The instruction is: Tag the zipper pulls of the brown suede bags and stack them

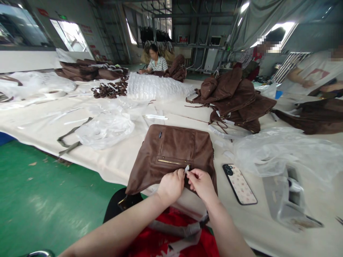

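A brown leather bag (174, 150) lies flat at the near edge of the cream-covered table (128, 157), its gold zipper (173, 162) running across the front. My left hand (171, 185) and my right hand (201, 182) meet at the zipper's right end. Both are closed in a pinch on a small white wrap (187, 168) around the zipper pull. Fingers of both hands touch the bag's lower edge.
A phone (239, 184) lies face down right of the bag, beside a grey tape dispenser (288, 200) and clear plastic bags (284, 150). More plastic (105, 130) lies left. Piled brown bags (233, 100) sit behind. Other people work at the far side and right.
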`<action>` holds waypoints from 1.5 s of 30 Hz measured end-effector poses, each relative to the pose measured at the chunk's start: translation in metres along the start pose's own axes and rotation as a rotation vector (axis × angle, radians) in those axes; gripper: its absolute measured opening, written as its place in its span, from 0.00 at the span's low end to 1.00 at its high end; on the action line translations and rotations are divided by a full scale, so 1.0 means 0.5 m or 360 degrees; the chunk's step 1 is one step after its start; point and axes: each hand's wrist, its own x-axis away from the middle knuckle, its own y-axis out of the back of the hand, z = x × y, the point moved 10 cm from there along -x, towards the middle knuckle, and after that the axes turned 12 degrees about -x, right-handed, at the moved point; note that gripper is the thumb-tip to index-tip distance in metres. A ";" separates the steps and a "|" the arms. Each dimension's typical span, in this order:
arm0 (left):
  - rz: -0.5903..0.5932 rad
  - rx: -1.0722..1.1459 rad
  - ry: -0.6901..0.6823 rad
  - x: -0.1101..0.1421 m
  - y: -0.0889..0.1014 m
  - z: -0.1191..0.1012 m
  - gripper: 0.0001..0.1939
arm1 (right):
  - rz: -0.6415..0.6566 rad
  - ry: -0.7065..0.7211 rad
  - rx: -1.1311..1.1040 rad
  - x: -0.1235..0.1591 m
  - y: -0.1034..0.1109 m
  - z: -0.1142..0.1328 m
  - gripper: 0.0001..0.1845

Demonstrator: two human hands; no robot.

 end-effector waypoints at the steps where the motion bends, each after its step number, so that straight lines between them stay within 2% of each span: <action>1: -0.0007 0.0201 0.0088 0.000 0.001 0.014 0.11 | 0.0004 -0.0016 -0.0102 0.002 -0.003 -0.011 0.17; 4: 0.0117 0.1185 0.0358 0.000 -0.026 0.047 0.07 | 0.0022 -0.0128 -0.0351 0.007 -0.015 -0.042 0.17; 7: 0.0420 0.1944 0.0490 0.002 -0.065 0.033 0.10 | 0.0060 -0.0242 -0.0473 0.010 -0.025 -0.054 0.17; 10: 0.0745 0.2245 0.0508 0.009 -0.084 0.009 0.13 | 0.0122 -0.0272 -0.0516 0.009 -0.030 -0.046 0.18; 14: 0.1153 0.2628 0.0487 0.028 -0.088 -0.018 0.09 | 0.0191 -0.0307 -0.0464 0.005 -0.033 -0.049 0.21; 18: 0.1344 0.2929 0.0404 0.034 -0.074 -0.027 0.07 | 0.0120 -0.0420 -0.0295 -0.002 -0.035 -0.078 0.27; 20: 0.1494 0.3186 0.0308 0.039 -0.063 -0.050 0.08 | 0.0091 -0.0435 -0.0127 -0.003 -0.042 -0.079 0.30; 22: 0.1708 0.3376 0.0226 0.052 -0.054 -0.083 0.12 | 0.0128 -0.0352 0.0080 -0.002 -0.055 -0.058 0.33; 24: 0.1857 0.3241 0.0209 0.073 -0.058 -0.102 0.21 | 0.0178 -0.0210 0.0233 0.004 -0.058 -0.020 0.35; 25: 0.1847 0.3062 0.0200 0.081 -0.061 -0.099 0.26 | 0.0167 -0.0135 0.0289 0.008 -0.048 0.002 0.35; 26: 0.1748 0.2841 0.0169 0.083 -0.060 -0.082 0.30 | 0.0109 -0.0053 0.0362 0.012 -0.027 0.024 0.34; 27: 0.1562 0.2608 0.0123 0.077 -0.050 -0.051 0.32 | 0.0001 0.0034 0.0462 0.017 0.006 0.046 0.32; 28: 0.1254 0.2386 0.0051 0.059 -0.024 -0.003 0.31 | -0.0149 0.0123 0.0592 0.024 0.047 0.067 0.29; 29: 0.0860 0.2154 0.0000 0.037 0.015 0.060 0.27 | -0.0324 0.0207 0.0748 0.031 0.092 0.086 0.26; 30: 0.0433 0.1965 0.0040 0.017 0.061 0.139 0.26 | -0.0501 0.0272 0.0904 0.040 0.136 0.101 0.22; 31: 0.0108 0.1822 0.0122 0.006 0.099 0.219 0.26 | -0.0641 0.0300 0.1031 0.045 0.173 0.107 0.18; 32: -0.0182 0.1694 0.0334 0.001 0.123 0.310 0.28 | -0.0715 0.0283 0.1105 0.045 0.201 0.104 0.16; 33: -0.0359 0.1539 0.0539 0.001 0.134 0.390 0.29 | -0.0730 0.0233 0.1142 0.040 0.219 0.092 0.16; 35: -0.0462 0.1035 0.0803 -0.003 0.130 0.500 0.28 | -0.0655 0.0089 0.1140 0.020 0.230 0.055 0.18; 37: -0.0368 0.0657 0.0910 -0.011 0.096 0.552 0.24 | -0.0565 -0.0038 0.1050 -0.001 0.220 0.022 0.21; 39: -0.0292 0.0501 0.0945 -0.016 0.061 0.567 0.22 | -0.0444 -0.0150 0.0710 -0.018 0.195 -0.006 0.22; 42: -0.0212 0.0411 0.0970 -0.018 0.029 0.563 0.22 | -0.0078 -0.0554 -0.0192 -0.026 0.118 -0.054 0.21; 43: -0.0186 0.0392 0.0978 -0.018 0.023 0.563 0.22 | 0.0023 -0.0717 -0.0436 -0.021 0.089 -0.058 0.20; 45: -0.0148 0.0375 0.0987 -0.015 0.019 0.565 0.23 | 0.0116 -0.0918 -0.0668 -0.010 0.050 -0.039 0.17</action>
